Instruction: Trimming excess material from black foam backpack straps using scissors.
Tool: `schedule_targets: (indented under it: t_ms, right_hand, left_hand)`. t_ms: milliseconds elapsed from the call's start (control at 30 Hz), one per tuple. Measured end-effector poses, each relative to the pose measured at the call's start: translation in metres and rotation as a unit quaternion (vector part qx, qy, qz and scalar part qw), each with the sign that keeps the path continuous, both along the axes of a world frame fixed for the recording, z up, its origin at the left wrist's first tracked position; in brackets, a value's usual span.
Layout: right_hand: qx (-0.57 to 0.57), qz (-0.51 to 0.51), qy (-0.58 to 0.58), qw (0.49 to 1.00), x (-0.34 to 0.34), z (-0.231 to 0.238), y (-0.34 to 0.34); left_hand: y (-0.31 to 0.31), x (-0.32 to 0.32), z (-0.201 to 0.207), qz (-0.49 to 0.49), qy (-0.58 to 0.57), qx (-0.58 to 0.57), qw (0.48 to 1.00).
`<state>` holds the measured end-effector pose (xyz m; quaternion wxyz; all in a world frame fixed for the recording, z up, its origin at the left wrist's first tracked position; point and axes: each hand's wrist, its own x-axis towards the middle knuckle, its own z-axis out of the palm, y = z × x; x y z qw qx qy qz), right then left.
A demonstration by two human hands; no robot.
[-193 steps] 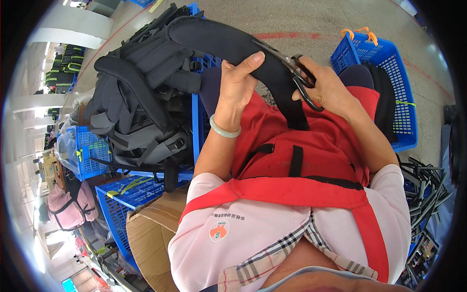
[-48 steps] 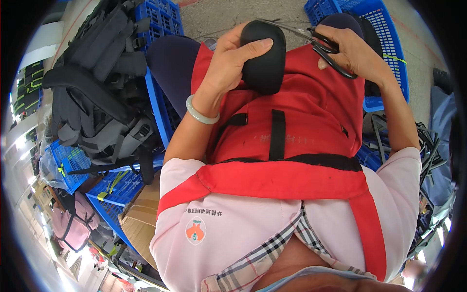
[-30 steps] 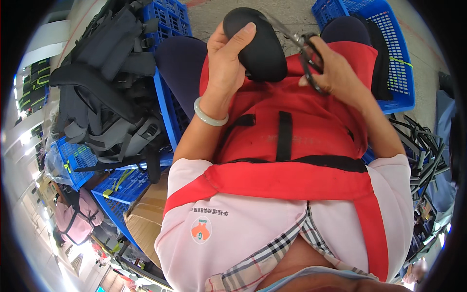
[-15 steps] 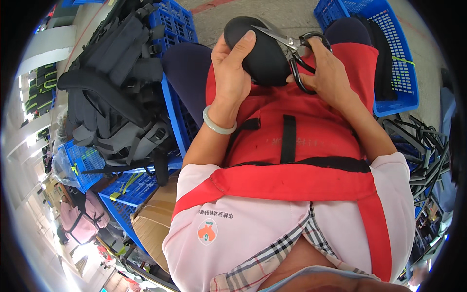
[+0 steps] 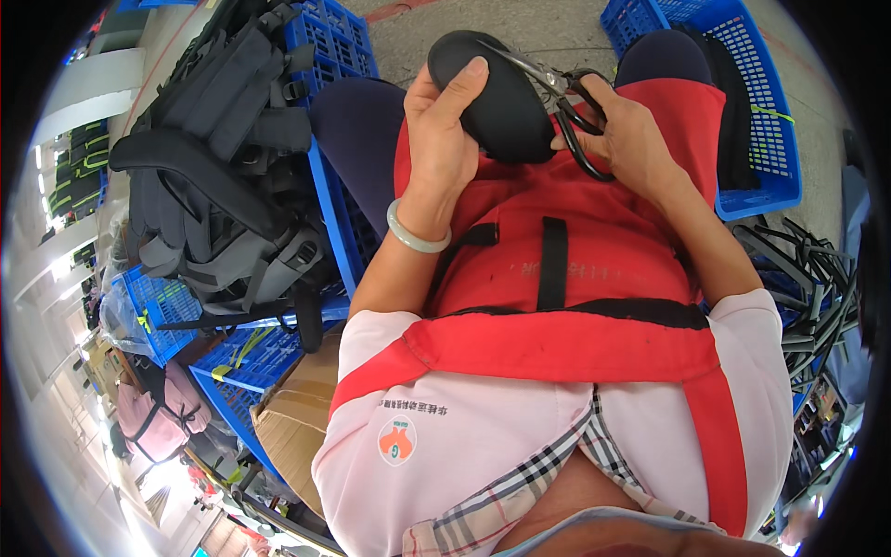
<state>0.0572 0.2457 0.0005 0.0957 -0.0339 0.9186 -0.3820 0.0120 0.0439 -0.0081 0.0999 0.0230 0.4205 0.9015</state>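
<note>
A smooth black oval padded piece [image 5: 501,107] is held over my lap, gripped by my left hand [image 5: 444,125] with the thumb pressed on its face. Behind the piece, most of my left fingers are hidden. My right hand [image 5: 631,135] is closed through the black handles of a pair of scissors [image 5: 554,82]. The silver blades reach left along the far edge of the padded piece; whether they touch the fabric I cannot tell. Beneath both hands lies my red apron [image 5: 501,269].
On my left, black and grey backpacks [image 5: 213,186] are heaped on blue plastic crates [image 5: 339,213]. A cardboard box [image 5: 302,408] stands nearer. At far right is a blue basket [image 5: 775,148] with dark pieces inside; black straps [image 5: 807,297] lie in a tangle closer to me.
The scissors' handles have come closer together, and my right hand has shifted slightly. My left hand keeps the padded piece in nearly the same place.
</note>
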Motion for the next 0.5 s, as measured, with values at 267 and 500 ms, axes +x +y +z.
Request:
schedule_targets:
  t_ms: [267, 500]
  right_hand:
    - [-0.094, 0.044, -0.021, 0.994, -0.001, 0.002, 0.003]
    - [-0.088, 0.062, 0.025, 0.994, -0.002, -0.001, 0.01]
  left_hand:
    - [0.0, 0.0, -0.003, 0.004, 0.026, -0.004, 1.0]
    - [-0.001, 0.001, -0.003, -0.005, 0.028, -0.007, 1.0]
